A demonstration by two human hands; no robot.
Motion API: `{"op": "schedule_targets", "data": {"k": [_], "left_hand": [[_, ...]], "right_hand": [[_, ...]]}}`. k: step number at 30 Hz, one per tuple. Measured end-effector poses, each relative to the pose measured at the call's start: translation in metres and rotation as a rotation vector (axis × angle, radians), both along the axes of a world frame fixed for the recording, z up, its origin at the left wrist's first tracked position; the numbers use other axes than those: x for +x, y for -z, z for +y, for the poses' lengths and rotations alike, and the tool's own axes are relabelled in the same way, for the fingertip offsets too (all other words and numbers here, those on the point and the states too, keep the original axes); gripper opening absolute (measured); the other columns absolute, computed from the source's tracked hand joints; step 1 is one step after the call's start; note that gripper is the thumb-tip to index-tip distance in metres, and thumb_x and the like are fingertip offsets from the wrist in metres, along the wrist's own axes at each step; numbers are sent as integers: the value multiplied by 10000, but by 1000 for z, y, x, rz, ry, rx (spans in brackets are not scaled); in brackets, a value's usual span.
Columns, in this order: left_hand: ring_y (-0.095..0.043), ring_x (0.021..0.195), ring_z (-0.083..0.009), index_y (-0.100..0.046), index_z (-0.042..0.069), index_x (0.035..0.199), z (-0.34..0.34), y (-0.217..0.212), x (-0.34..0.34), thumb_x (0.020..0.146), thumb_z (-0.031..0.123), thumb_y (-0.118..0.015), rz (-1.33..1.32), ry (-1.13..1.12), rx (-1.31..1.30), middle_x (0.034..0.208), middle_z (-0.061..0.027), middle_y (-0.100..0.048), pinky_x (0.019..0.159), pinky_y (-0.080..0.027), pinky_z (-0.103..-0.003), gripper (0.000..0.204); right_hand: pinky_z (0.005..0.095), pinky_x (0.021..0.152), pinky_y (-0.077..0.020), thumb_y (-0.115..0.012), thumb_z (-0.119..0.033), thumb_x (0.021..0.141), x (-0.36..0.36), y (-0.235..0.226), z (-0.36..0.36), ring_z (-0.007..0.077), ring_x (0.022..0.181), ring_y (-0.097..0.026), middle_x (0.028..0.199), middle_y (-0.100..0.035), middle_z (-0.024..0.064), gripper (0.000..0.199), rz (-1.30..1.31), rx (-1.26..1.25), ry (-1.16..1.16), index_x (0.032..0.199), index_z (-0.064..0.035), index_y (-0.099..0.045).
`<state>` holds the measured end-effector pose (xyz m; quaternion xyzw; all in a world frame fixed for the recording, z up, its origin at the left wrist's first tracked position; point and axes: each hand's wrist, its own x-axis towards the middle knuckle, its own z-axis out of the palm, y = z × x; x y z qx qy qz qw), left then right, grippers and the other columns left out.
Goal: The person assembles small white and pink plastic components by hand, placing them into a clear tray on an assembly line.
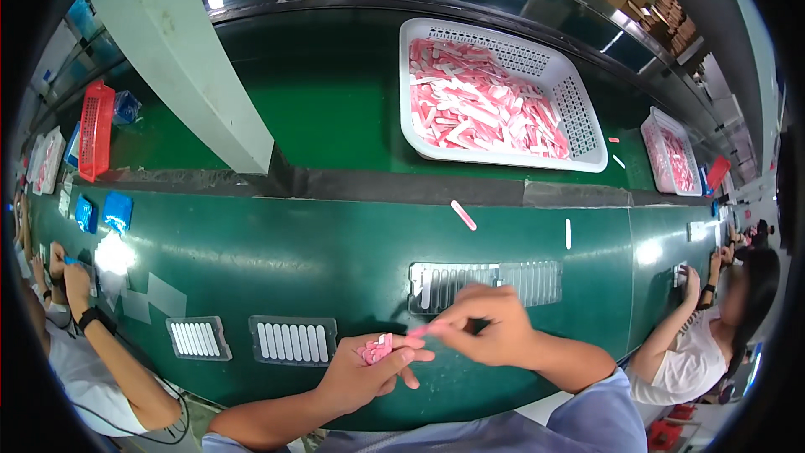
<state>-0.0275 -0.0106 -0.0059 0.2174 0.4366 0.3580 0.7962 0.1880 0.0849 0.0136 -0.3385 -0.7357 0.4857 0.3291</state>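
My left hand (350, 379) is closed around a bunch of small pink-and-white nail files (376, 351), their ends showing between thumb and fingers. My right hand (496, 331) pinches one pink nail file (422, 330) just above the left fingertips. Beyond it lies a clear plastic tray (543, 268) with narrow slots, partly covered by my right hand. A white strip lies in one of its left slots. To the left of my hands, two more clear trays, one nearer (293, 320) and one farther left (224, 339), hold rows of white strips.
A white plastic basket (406, 138) heaped with pink-and-white nail files stands beyond the dark ledge (402, 187). Two loose files (464, 216) lie on the green table (352, 243). A pale post (189, 59) rises at left. Co-workers sit on both sides.
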Motion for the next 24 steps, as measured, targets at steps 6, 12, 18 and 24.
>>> {"op": "schedule_targets", "data": {"k": [6,12,18,24], "left_hand": [[-695,1068,-214,-517,-30,1447,6,5,-7,1046,57,-586,-151,8,-75,1354,-200,-652,630,-453,-252,417],[-651,1205,-258,-409,-43,1539,6,11,-12,1065,131,-562,-321,-8,-125,1481,-172,-571,762,-479,-282,528],[-655,1189,-246,-412,12,1554,12,4,-13,1083,193,-563,-352,119,-126,1486,-163,-570,692,-450,-270,527],[-693,1111,-263,-443,8,1518,5,12,-10,1074,84,-546,-404,169,-143,1456,-188,-593,611,-380,-267,462]], "right_hand": [[338,633,-350,-866,-230,789,18,10,25,143,614,-479,623,-529,-61,171,-500,904,-16,911,-139,-788],[352,671,-328,-844,-326,826,19,-1,33,153,643,-480,643,-528,-60,249,-545,644,-154,987,-144,-791],[341,708,-357,-818,-232,857,2,-12,20,168,638,-521,675,-592,-38,211,-259,336,-71,1036,-126,-784],[314,728,-397,-830,-150,833,-12,-5,13,146,603,-547,629,-550,-27,132,-179,-26,-248,931,-93,-763]]}}
